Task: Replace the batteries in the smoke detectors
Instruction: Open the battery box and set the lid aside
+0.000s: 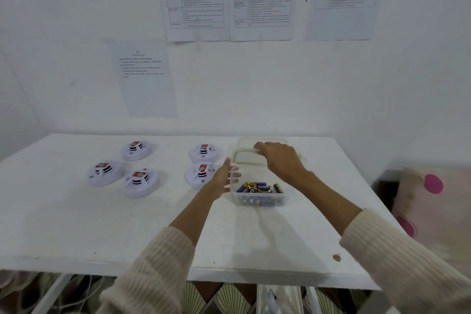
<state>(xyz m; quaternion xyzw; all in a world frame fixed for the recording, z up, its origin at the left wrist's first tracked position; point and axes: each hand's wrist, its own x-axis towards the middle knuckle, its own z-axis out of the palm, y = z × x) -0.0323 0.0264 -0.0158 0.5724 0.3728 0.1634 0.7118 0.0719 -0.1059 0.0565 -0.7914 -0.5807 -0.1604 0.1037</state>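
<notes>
Several white round smoke detectors lie on the white table [76, 224], each with a red-labelled battery on top: a group at the left [140, 183] and two nearer the middle [200, 175]. A clear plastic box [257, 200] holds several loose batteries [257, 187]. My left hand [224, 176] lies with straight fingers against the box's left wall. My right hand [277, 160] reaches over the far end of the box and grips its pale lid [244, 158], which sits raised above the box. Another pale rim [262, 140] shows behind the lid.
The table stands against a white wall with printed sheets [145, 79] taped above it. A pink-dotted cloth [430, 186] lies off the right edge. A small brown chip [337, 257] marks the table near the front edge. Cables hang below at the front left.
</notes>
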